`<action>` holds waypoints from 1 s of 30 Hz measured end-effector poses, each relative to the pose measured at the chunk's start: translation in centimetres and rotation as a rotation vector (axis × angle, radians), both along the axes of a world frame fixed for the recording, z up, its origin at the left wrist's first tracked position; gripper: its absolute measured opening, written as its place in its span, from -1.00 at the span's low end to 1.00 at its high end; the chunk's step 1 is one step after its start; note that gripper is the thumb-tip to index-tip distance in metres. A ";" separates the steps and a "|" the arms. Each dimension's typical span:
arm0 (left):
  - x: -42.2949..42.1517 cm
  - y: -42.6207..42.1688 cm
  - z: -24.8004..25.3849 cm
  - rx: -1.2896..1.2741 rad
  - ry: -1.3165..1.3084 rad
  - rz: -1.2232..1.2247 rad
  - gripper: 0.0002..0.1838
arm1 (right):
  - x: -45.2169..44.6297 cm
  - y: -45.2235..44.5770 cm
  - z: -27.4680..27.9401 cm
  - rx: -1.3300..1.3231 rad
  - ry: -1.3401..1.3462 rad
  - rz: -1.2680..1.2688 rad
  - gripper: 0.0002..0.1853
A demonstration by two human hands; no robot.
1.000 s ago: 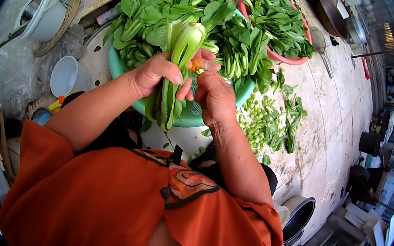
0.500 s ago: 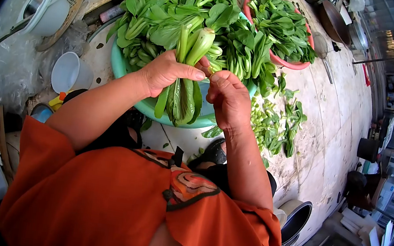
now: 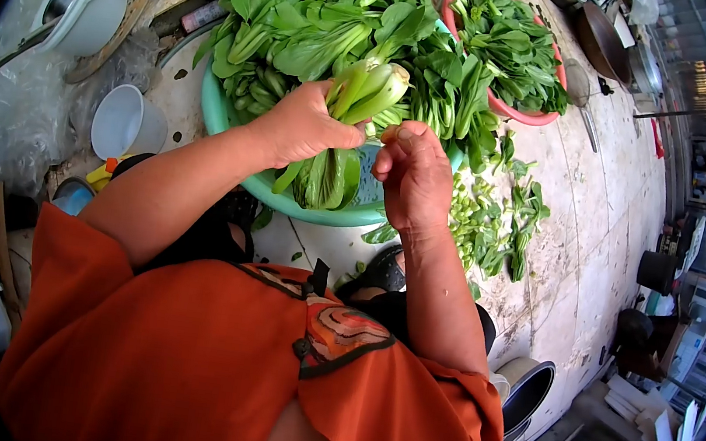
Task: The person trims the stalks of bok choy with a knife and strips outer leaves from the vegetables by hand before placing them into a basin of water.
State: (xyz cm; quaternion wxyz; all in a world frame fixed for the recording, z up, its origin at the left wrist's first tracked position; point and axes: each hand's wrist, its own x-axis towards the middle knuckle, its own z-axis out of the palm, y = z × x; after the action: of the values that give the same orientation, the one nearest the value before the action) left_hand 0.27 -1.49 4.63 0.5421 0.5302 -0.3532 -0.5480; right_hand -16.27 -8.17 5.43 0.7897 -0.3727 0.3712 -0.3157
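Note:
A bok choy (image 3: 375, 93) is in my left hand (image 3: 300, 132), with its pale root end up and to the right and its leaves hanging below the palm. Just right of it, my right hand (image 3: 416, 180) has its thumb and fingertips pinched together. Whether something small sits between those fingertips cannot be made out. Both hands are over the front of a green basin (image 3: 364, 217). A heap of bok choy (image 3: 332, 28) fills its back part, and some water shows near the front.
A red basin (image 3: 531, 117) full of bok choy stands at the back right. Trimmed stalks and leaves (image 3: 485, 223) lie on the tiled floor (image 3: 582, 222) by my right forearm. At left are a white bucket (image 3: 126, 127) and clear plastic sheeting (image 3: 18, 109). Dark pots (image 3: 528, 392) stand lower right.
My left hand has tilted the bok choy, its root end swinging right and slightly down. My right fingertips have come a little away from my left hand.

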 end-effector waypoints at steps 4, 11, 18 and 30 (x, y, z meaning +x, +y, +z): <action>-0.2 -0.3 -0.3 0.071 -0.039 -0.086 -0.73 | 0.3 -0.1 0.3 0.087 -0.121 -0.049 -0.89; 1.2 -0.6 -0.7 0.080 -0.008 -0.020 -0.64 | -0.4 0.2 0.3 0.236 -0.036 0.317 -0.76; 1.3 -0.4 -0.5 0.204 -0.115 -0.028 -0.57 | -0.8 0.1 0.2 0.043 0.013 0.247 -0.61; -0.3 0.6 -2.8 0.289 -0.499 -0.435 -0.43 | -1.9 -2.2 1.0 -0.440 0.399 0.583 -0.02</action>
State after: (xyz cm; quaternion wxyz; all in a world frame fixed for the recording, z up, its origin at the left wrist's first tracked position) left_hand -0.03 -0.90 1.79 0.2295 0.6311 -0.4981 -0.5486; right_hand -18.15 -10.37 6.39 0.6601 -0.6760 0.3196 -0.0723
